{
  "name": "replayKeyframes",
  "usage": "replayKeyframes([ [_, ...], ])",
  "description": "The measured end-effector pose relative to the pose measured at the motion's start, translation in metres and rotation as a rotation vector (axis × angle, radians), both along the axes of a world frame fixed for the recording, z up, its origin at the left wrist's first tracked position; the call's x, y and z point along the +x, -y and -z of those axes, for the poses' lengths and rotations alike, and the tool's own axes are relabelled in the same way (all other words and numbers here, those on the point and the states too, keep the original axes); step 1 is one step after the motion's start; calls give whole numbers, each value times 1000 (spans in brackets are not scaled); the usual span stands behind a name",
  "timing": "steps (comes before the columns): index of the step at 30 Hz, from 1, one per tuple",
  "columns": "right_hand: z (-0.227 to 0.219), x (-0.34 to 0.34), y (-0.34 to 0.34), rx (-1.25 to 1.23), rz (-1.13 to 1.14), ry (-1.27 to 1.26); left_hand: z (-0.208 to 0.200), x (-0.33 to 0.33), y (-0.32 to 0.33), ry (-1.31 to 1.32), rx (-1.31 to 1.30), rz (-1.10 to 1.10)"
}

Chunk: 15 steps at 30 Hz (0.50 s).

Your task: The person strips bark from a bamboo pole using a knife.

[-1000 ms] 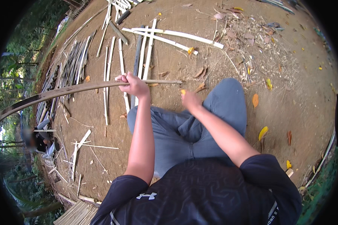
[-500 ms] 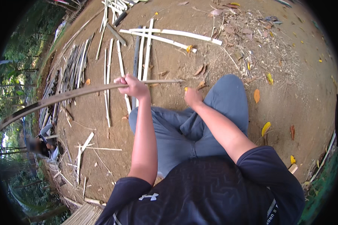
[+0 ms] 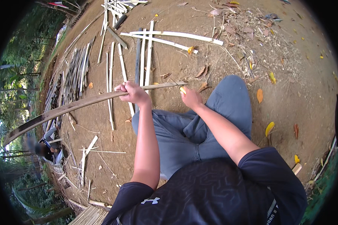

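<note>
A long split-bamboo strip (image 3: 75, 106) stretches across in front of me, from the far left to just before my right hand. Closed around it near its right end is my left hand (image 3: 134, 93). My right hand (image 3: 192, 99) grips a small knife by its yellow handle (image 3: 182, 90). The knife's thin dark blade (image 3: 173, 80) lies against the right tip of the strip. Both forearms reach forward over my crossed legs (image 3: 225, 108), and the right wrist is close to my right knee.
Pale split strips (image 3: 176, 34) lie crossed on the dirt ahead. A row of dark bamboo poles (image 3: 77, 71) is at the left, with another person (image 3: 52, 148) sitting nearer. Wood shavings (image 3: 266, 48) and yellow leaves (image 3: 269, 128) are scattered right. A slatted bamboo surface (image 3: 90, 216) shows lower left.
My left hand and the strip have come slightly toward my body. The knife's yellow handle and blade now show more plainly at the strip's tip.
</note>
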State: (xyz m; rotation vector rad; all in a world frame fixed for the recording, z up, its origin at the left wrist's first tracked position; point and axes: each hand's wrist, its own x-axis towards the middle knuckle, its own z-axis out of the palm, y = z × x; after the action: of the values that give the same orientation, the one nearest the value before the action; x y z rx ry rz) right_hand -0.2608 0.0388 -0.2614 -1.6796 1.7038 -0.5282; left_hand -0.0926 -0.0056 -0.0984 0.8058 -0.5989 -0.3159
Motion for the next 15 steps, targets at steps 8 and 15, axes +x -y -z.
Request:
replayKeyframes([
  [8, 8, -6, 6, 43, 36, -4, -2, 7, 4, -40, 22, 29],
  [15, 13, -15, 28, 132, 21, -90, 11, 26, 3, 40, 80, -59],
])
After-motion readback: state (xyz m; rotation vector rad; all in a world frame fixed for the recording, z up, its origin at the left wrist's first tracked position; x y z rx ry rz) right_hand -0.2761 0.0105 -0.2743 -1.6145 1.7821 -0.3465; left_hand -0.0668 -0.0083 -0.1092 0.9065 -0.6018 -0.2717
